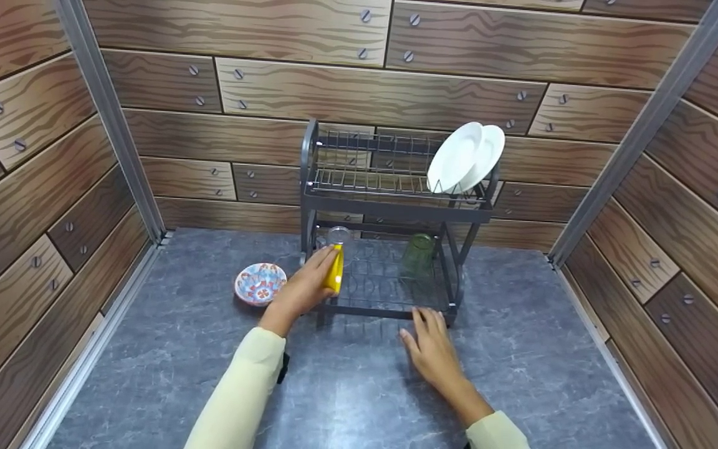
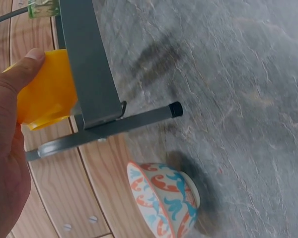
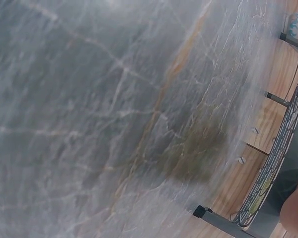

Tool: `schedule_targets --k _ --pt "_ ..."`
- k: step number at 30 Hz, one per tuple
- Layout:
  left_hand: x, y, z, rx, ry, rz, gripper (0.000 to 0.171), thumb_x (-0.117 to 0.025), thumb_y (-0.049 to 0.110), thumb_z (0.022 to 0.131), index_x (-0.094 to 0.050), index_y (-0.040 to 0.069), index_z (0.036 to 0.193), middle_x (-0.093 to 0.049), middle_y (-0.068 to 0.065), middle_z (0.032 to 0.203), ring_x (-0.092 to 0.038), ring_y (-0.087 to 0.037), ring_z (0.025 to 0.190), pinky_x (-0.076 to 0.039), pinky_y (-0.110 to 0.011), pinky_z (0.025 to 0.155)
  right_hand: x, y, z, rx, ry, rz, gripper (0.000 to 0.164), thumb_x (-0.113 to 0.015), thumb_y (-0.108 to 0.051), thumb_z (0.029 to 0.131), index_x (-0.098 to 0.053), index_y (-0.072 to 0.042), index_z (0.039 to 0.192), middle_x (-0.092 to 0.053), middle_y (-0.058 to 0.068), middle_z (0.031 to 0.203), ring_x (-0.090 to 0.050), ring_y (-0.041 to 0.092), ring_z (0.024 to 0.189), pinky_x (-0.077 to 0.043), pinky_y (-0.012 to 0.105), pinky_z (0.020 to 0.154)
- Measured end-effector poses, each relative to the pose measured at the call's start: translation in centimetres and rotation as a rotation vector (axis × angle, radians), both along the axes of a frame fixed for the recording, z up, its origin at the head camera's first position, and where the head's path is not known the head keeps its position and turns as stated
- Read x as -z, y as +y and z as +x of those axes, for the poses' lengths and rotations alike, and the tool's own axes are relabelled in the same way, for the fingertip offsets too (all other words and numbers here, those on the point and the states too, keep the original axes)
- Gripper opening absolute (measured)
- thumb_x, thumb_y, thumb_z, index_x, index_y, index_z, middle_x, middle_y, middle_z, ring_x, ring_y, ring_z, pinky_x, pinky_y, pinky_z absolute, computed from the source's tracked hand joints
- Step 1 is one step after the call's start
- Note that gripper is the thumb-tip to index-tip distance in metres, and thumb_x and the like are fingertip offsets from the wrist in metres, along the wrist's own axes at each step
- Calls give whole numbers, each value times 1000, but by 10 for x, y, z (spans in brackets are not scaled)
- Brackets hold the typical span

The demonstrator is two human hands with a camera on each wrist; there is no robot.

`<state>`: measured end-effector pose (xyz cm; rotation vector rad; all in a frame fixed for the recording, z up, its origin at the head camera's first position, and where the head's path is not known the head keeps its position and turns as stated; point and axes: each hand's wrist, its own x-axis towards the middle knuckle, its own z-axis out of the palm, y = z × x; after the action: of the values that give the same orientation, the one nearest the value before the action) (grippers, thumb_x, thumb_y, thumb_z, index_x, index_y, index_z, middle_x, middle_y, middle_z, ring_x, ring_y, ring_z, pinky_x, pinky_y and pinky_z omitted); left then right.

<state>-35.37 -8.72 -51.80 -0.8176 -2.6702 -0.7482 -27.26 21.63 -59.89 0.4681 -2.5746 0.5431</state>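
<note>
My left hand [image 1: 305, 284] holds a yellow bowl [image 1: 335, 274] on its side at the left end of the lower tier of a dark two-tier dish rack [image 1: 396, 209]. In the left wrist view, the thumb lies on the yellow bowl [image 2: 49, 89], behind the rack's front rail [image 2: 89, 64]. At the front right of the lower tier, my right hand [image 1: 432, 349] rests its fingertips on the rail, thumb apart. A clear glass [image 1: 339, 236] is just beyond the left hand, and a green glass [image 1: 419, 255] stands upside down toward the right of that tier.
Two white plates [image 1: 454, 158] lean in the upper tier's right end. A patterned bowl [image 1: 260, 284] sits upright on the grey marbled surface [image 1: 197, 349], left of the rack. Wood-patterned walls [image 1: 222, 137] enclose the back and sides.
</note>
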Motion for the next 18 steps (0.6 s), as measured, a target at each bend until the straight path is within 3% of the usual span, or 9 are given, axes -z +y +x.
schedule_targets --k 6,14,18 --pt "1 11 0 30 8 4 86 -78 11 78 -29 8 150 -29 -12 154 -26 -27 142 -26 -37 115 0 1 0 -6 -4 1 55 -53 -36 97 -49 3 137 -49 20 134 -36 34 133 -21 49 115" --pt "5 21 0 32 36 -37 86 -77 10 79 -29 9 150 -30 -13 154 -27 -27 142 -27 -39 114 -1 1 0 -42 54 7 53 -57 -29 96 -50 7 133 -50 21 130 -41 38 127 -24 53 112" --pt "7 24 -1 28 29 -50 87 -77 12 79 -28 11 151 -28 -11 155 -26 -26 143 -27 -38 114 -2 1 1 -34 27 9 53 -55 -31 96 -49 5 135 -49 21 131 -40 37 129 -24 52 113"
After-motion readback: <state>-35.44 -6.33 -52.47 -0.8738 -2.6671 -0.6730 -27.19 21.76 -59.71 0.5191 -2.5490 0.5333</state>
